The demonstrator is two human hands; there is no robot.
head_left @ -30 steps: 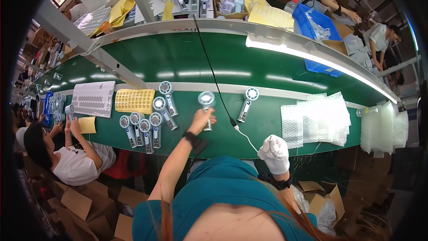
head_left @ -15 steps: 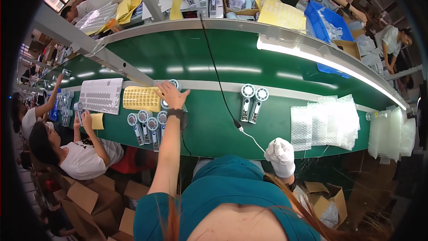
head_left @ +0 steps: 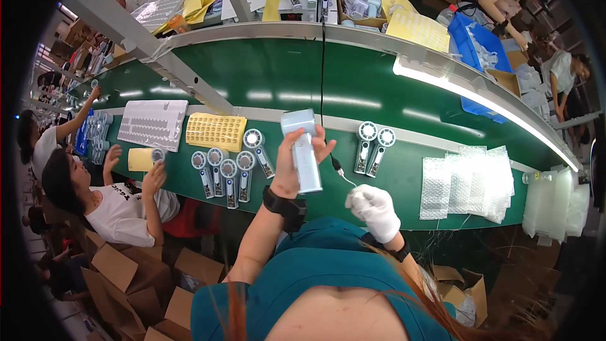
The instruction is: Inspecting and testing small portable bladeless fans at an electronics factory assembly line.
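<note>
My left hand (head_left: 287, 167) is closed round a pale blue handheld fan (head_left: 308, 167), lifted over the green bench, its flat back or side showing. White-gloved, my right hand (head_left: 377, 211) pinches the end of a white cable (head_left: 344, 178), which joins a black cord (head_left: 324, 88) from above; the plug is hidden in the fingers. Left of my left hand, several handheld fans (head_left: 230, 180) lie in a cluster, and a single fan (head_left: 255, 145) lies just behind them. Beyond my right hand a pair of fans (head_left: 367, 145) rests side by side.
Bubble-wrap bags (head_left: 464, 183) are stacked at the right, beside clear plastic sleeves (head_left: 552, 202). A yellow sticker sheet (head_left: 216, 131) and a white sheet (head_left: 153, 123) lie at the left. A co-worker (head_left: 120, 202) sits there with a fan. A lit tube (head_left: 480, 107) runs along the shelf.
My left hand has picked up a fan from the left group and brought it right, in front of me. My right hand has moved left with the cable end. The view has shifted slightly.
</note>
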